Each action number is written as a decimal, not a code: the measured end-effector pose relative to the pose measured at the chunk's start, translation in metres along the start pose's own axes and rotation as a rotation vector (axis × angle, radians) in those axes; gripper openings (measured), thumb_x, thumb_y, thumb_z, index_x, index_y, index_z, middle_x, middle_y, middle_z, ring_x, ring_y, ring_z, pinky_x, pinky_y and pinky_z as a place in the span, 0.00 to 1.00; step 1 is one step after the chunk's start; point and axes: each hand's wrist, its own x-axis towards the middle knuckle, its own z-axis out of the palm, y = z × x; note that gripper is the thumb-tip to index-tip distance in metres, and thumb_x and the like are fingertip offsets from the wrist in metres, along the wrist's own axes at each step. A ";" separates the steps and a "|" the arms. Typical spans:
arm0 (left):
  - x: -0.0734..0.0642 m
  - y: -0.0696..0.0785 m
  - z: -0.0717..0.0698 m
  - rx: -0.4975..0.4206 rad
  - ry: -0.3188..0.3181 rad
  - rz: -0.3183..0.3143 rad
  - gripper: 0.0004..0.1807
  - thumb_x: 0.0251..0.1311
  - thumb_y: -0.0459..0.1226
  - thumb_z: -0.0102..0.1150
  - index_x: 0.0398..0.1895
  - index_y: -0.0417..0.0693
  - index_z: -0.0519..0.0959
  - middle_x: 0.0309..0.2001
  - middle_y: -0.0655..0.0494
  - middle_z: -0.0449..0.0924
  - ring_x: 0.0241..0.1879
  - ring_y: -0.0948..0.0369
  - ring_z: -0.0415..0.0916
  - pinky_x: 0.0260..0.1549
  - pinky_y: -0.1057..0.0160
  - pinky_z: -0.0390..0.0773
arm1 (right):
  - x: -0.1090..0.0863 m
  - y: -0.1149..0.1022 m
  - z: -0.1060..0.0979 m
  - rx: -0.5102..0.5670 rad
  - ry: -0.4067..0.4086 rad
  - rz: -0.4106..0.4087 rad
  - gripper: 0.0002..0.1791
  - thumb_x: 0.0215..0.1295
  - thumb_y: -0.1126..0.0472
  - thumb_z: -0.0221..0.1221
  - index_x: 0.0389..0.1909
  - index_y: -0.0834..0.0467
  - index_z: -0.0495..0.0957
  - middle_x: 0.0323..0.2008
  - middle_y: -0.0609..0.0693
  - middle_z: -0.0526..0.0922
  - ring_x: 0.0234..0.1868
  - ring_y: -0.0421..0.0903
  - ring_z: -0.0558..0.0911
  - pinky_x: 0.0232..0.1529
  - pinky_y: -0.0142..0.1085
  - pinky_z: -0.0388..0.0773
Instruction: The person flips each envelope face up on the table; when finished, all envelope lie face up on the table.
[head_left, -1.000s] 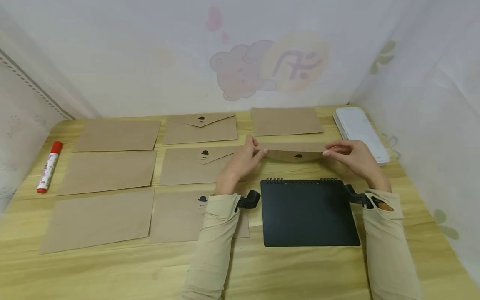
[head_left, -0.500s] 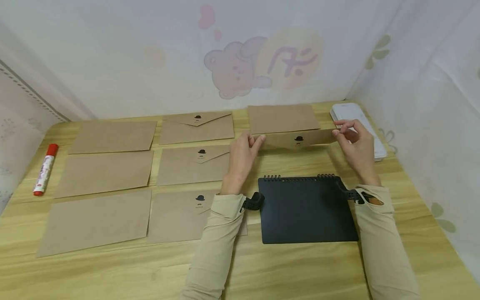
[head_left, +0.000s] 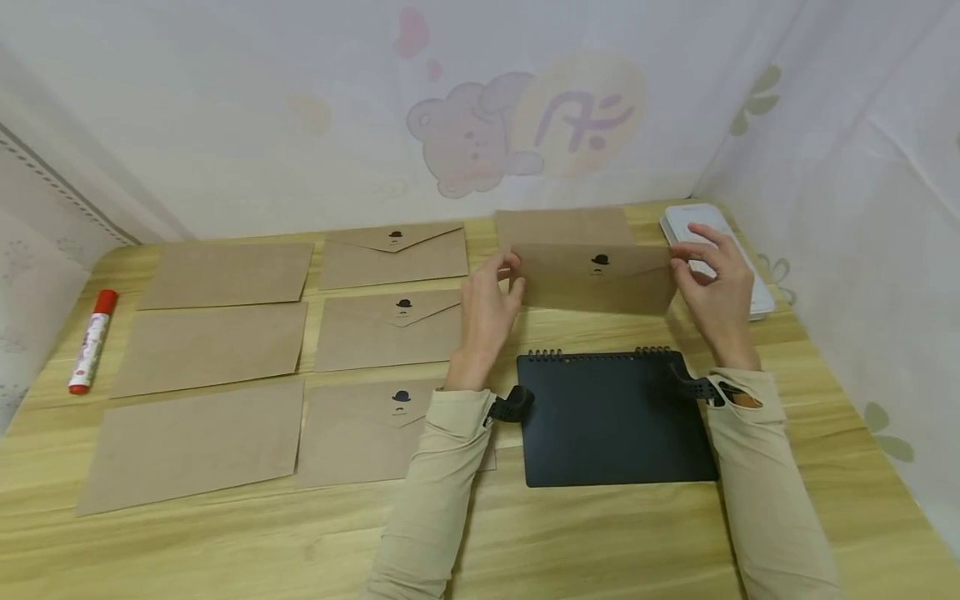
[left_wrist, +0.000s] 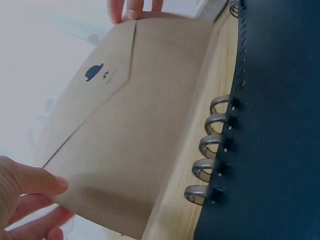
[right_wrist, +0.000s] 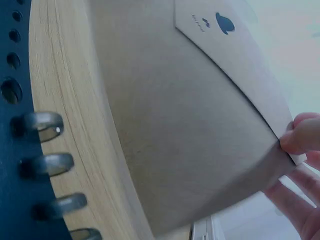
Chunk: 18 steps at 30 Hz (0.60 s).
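A brown paper envelope (head_left: 592, 287) with a black hat and moustache print on its flap stands tilted up between both hands. My left hand (head_left: 489, 312) pinches its left edge; in the left wrist view the thumb (left_wrist: 47, 181) lies on the front, fingers behind. With thumb and fingers my right hand (head_left: 716, 283) pinches the opposite edge, index finger raised. The lower edge of the envelope is close over the wood table. Behind it lies another plain brown envelope (head_left: 562, 227), partly hidden. A black spiral notebook (head_left: 615, 425) lies just in front, under the wrists.
Several brown envelopes lie in two columns on the left, such as a flap-up one (head_left: 390, 350) and a plain one (head_left: 198, 442). A red-capped marker (head_left: 92, 342) lies at the far left. White flat boxes (head_left: 759, 292) are at the right, by the curtain wall (head_left: 847, 208).
The envelope has gone from nearly flat, flap toward me, to tilted upright, its printed front facing me. Both hands have moved slightly farther back, and the right index finger has lifted.
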 end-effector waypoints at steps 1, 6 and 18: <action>0.000 0.000 0.000 0.004 -0.001 0.010 0.08 0.51 0.25 0.62 0.34 0.42 0.78 0.39 0.49 0.83 0.39 0.55 0.81 0.41 0.60 0.77 | 0.000 -0.002 0.000 -0.006 0.007 -0.004 0.08 0.56 0.75 0.58 0.37 0.71 0.81 0.51 0.59 0.76 0.43 0.33 0.76 0.34 0.16 0.71; 0.001 0.002 -0.004 0.043 -0.037 0.037 0.11 0.51 0.25 0.62 0.38 0.43 0.80 0.43 0.50 0.82 0.37 0.56 0.81 0.39 0.61 0.78 | 0.001 0.001 0.001 -0.045 0.023 -0.003 0.08 0.55 0.76 0.59 0.36 0.71 0.82 0.51 0.59 0.76 0.49 0.38 0.74 0.34 0.15 0.70; 0.001 0.001 -0.006 0.163 -0.151 0.049 0.11 0.51 0.26 0.64 0.37 0.45 0.77 0.39 0.54 0.81 0.27 0.62 0.77 0.26 0.68 0.74 | -0.001 0.036 0.002 -0.114 -0.142 0.010 0.15 0.53 0.67 0.66 0.43 0.65 0.82 0.59 0.51 0.70 0.48 0.50 0.75 0.42 0.21 0.72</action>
